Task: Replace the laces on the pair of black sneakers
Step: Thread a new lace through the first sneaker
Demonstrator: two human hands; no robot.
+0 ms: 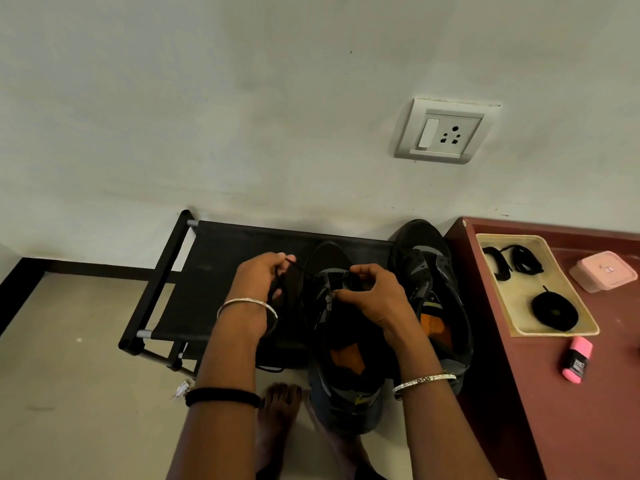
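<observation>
Two black sneakers with orange insoles stand on a low black rack (221,258). The nearer sneaker (346,386) sits in the middle, under my hands. The second sneaker (433,271) stands to its right against the wall. My left hand (263,275) pinches a thin black lace (301,270) that runs taut across to the shoe's eyelets. My right hand (374,292) pinches the lace at the tongue of the nearer sneaker. Coiled black laces (554,311) lie in a yellow tray (512,320) on the right.
A maroon table (588,410) at the right carries the tray, a pink lidded box (602,271) and a pink highlighter (576,360). A wall socket (443,133) is above. My bare feet (280,410) stand on the grey floor below the rack.
</observation>
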